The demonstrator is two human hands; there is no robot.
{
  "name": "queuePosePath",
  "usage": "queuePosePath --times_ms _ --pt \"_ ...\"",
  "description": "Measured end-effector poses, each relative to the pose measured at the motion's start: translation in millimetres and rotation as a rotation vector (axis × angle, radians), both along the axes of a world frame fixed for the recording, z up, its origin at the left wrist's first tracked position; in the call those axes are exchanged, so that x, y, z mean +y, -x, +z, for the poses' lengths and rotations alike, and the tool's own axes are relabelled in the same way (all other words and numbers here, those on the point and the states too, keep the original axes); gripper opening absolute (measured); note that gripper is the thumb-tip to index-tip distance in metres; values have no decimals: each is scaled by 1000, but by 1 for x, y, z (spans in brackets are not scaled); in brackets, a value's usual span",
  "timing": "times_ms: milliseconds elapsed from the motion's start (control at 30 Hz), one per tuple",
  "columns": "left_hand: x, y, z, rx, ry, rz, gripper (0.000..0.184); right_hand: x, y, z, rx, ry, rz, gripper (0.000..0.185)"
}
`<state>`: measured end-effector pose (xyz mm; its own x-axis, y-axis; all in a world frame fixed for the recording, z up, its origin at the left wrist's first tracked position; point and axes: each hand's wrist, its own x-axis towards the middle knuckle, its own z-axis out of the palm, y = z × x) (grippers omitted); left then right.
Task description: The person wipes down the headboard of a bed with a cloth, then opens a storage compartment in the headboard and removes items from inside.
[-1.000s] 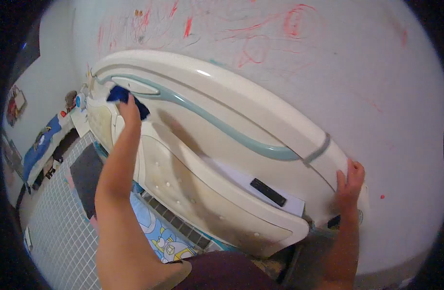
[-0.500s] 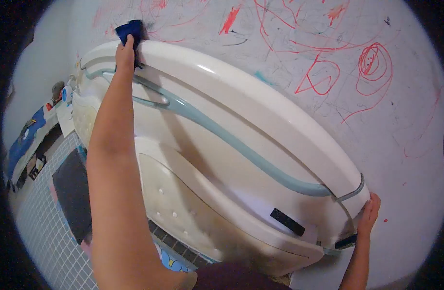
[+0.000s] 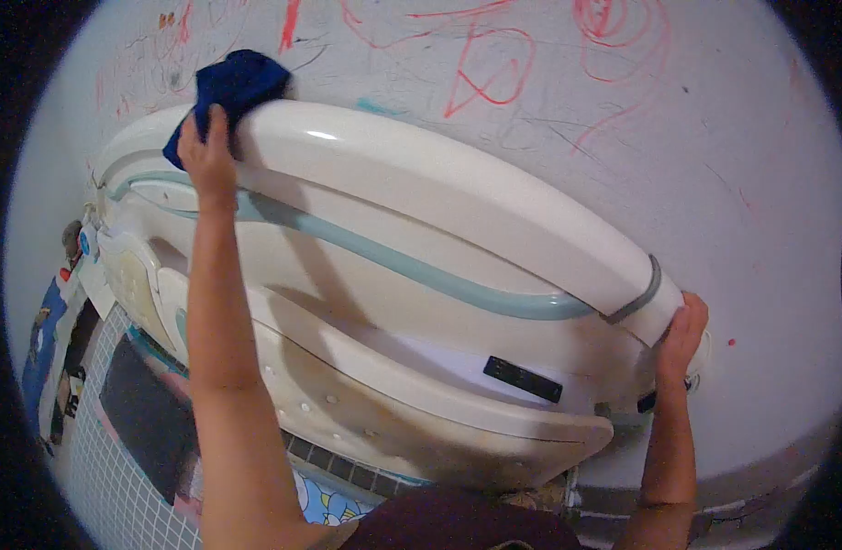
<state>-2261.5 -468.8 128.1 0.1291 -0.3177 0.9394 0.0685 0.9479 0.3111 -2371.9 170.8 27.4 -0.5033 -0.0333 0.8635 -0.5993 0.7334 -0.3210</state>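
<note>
My left hand [image 3: 208, 160] presses a dark blue cloth [image 3: 242, 87] on the top rim of a cream headboard [image 3: 421, 160], near its far left part. The cloth spreads over the rim and reaches the wall behind. At the other side, my right hand [image 3: 685, 332] rests on the right end of the headboard, its fingers close together around the edge, just beyond a grey band [image 3: 643, 291]. A pale green curved strip [image 3: 412, 266] runs across the headboard face.
A black remote control [image 3: 523, 379] lies on the headboard's shelf. Red scribbles mark the wall [image 3: 733, 211]. A dark grey cloth item [image 3: 146, 417] and a blue patterned fabric [image 3: 334, 502] are below, beside a white grid [image 3: 95, 458]. Small items stand at the far left.
My left hand with the cloth has gone from the headboard's inner face up to its top rim. My right hand stays at the right end. The camera view has shifted.
</note>
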Motion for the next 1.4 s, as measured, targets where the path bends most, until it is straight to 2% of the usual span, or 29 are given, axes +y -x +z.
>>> queuePosePath --times_ms 33,67,100,133,200,233,300,333,400,500,600,633,700,767,800,833,867,900,933,1000,1100,1133,1167,1233,1267,1300,1367,1400 --pt "11 14 -16 8 208 78 39 1 3 -1 8 -3 -12 28" --pt "62 16 -11 3 106 19 39 4 6 -4 20 -6 -25 28" --pt "97 27 -20 54 244 78 41 7 10 -8 31 -7 -42 29" --pt "134 32 -26 -16 333 50 43 8 11 -9 33 -17 -47 30" --pt "223 38 -30 -69 492 -106 47 5 10 -8 36 -40 -49 32" --pt "273 38 -33 -240 435 -111 51 3 8 -8 62 -10 -6 35" --pt "348 36 -48 -450 519 -334 62 4 6 -8 8 -3 -45 42" --pt "379 45 -61 -491 577 -280 60 5 5 -8 -14 -3 -64 46" --pt "423 45 -68 -535 542 -575 55 8 4 -8 31 -59 -48 47" --pt "427 47 -65 -599 576 -589 53 8 -3 -2 23 -94 -4 45" --pt "393 46 -60 -627 704 -500 56 14 -2 -4 -8 -101 16 44" --pt "372 41 -51 -596 680 -383 54 17 0 -5 -12 -102 17 43" --pt "319 34 -36 -448 580 -244 51 16 1 -9 -5 -85 -12 42" --pt "259 19 -19 -529 518 71 57 18 4 -13 30 -72 -13 40" --pt "216 26 -21 -318 495 30 59 18 8 -16 68 -69 0 40" --pt "170 23 -20 -239 554 161 56 20 11 -19 105 -68 13 39" --pt "130 22 -20 -195 473 232 50 21 13 -20 147 -87 3 39" --pt "98 16 -15 -217 459 233 46 21 14 -21 188 -105 -7 39" --pt "79 12 -8 -91 523 278 40 20 15 -23 226 -122 -18 39" --pt "39 15 -10 -76 265 152 39 15 13 -22 223 -144 -56 41" --pt "98 25 -9 -5 174 199 37 10 10 -19 202 -143 -66 43" --pt "121 31 -10 24 303 220 41 9 10 -16 196 -140 -61 43" --pt "174 38 -13 35 69 418 44 8 9 -15 194 -139 -62 43" --pt "215 52 -25 47 315 270 48 6 8 -16 189 -135 -61 43" --pt "262 52 -28 -36 305 164 48 7 8 -17 194 -138 -76 42" --pt "299 61 -45 -111 177 25 48 6 8 -17 198 -141 -90 40" --pt "383 47 -48 -373 222 -20 54 5 9 -20 183 -167 -183 35" --pt "407 62 -63 -341 320 -82 57 7 14 -20 170 -189 -257 31"
